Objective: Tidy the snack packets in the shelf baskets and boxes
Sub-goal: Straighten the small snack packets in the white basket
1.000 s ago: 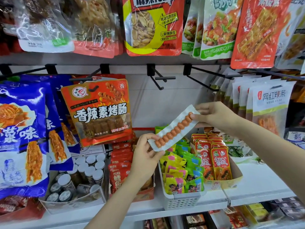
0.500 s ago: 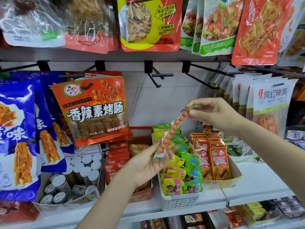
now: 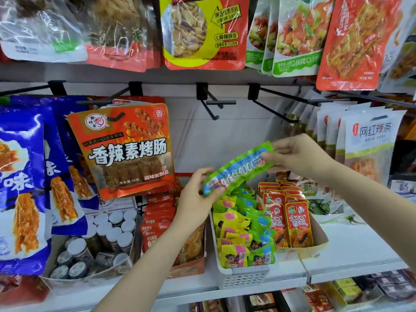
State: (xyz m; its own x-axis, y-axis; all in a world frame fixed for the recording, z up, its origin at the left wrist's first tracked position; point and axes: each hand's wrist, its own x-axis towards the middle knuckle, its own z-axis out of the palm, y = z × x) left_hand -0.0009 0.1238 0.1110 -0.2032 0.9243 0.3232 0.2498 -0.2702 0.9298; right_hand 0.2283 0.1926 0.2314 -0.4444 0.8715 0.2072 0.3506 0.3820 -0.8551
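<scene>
Snack packet, long and narrow with a green and blue printed face, is held slantwise in the air above the white basket, its upper end higher on the right. The left hand pinches the lower end between thumb and fingers; the right hand pinches the upper end, fingertips curled over the edge. Both grips are closed on the packet, which touches nothing else.

Just below it, the basket is packed with small yellow and green packets standing in rows, filled nearly to the rim. Touching the basket's right wall sits a cardboard box of red papaya packets, also full. On the left of the basket a box of red packets stands close behind the left forearm, and further left a clear tub holds white-capped jars.

Behind the held packet the white back panel is bare, and two black hooks jut out above it with nothing hanging, so there is free room over the hands. A large orange hanging bag comes near the left hand's knuckles. On the right, a row of white hanging bags is close to the right wrist. The shelf to the right of the cardboard box shows an open white stretch; what lies at its far back looks like dark green packets, though that part is blurred.
</scene>
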